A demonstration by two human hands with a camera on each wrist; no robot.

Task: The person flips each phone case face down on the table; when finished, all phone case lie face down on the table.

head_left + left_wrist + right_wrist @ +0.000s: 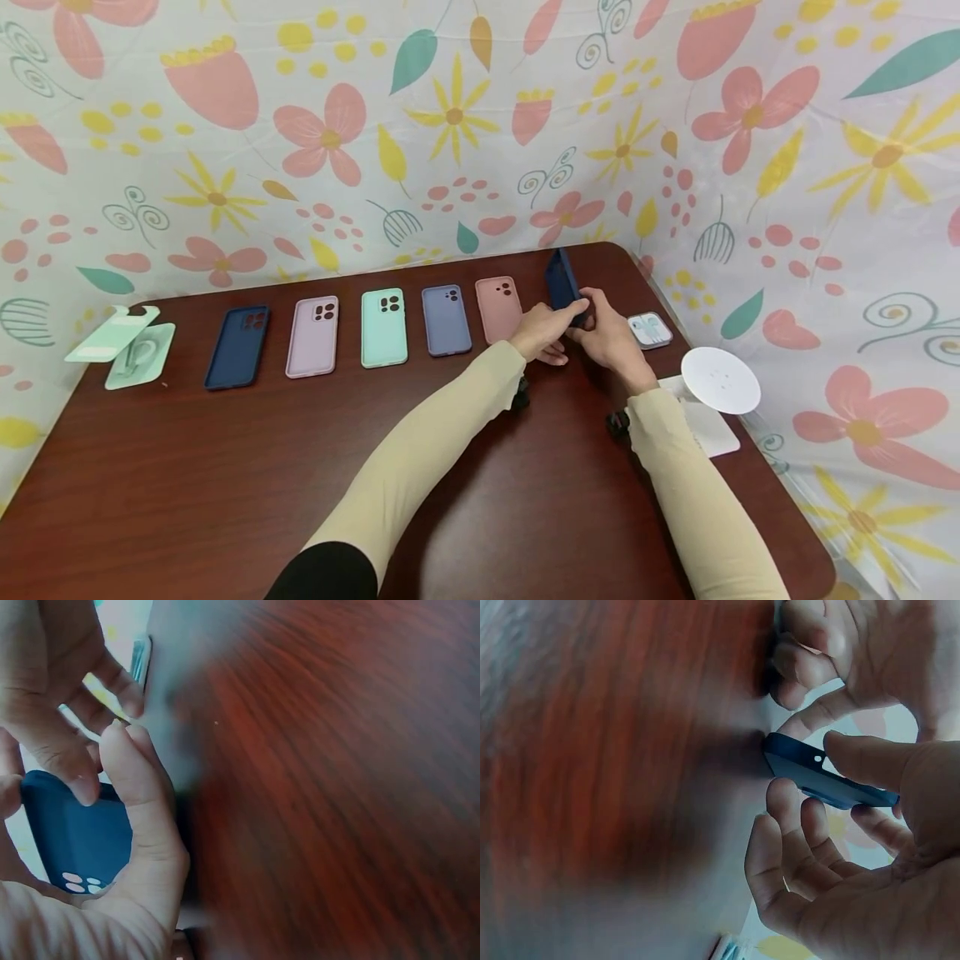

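Both hands hold a dark blue phone case [561, 283] on edge at the table's back right. My left hand [543, 331] has its thumb [142, 795] along one side of it, near the camera holes. From the other side my right hand [609, 337] pinches it, thumb [866, 759] on its edge and fingers beneath. A small hole shows in the case's rim [817, 758] in the right wrist view. Just left of my left hand lies a pink phone case [498, 308]. Earphones in a clear box [649, 331] lie just right of my right hand.
Along the table's back lie blue-grey [447, 321], mint [383, 327], lilac [312, 337] and dark blue [236, 347] phone cases. A mint folding stand [138, 354] is at far left. On the right, a white round-topped stand [720, 380] is near my right forearm. Patterned cloth hangs behind.
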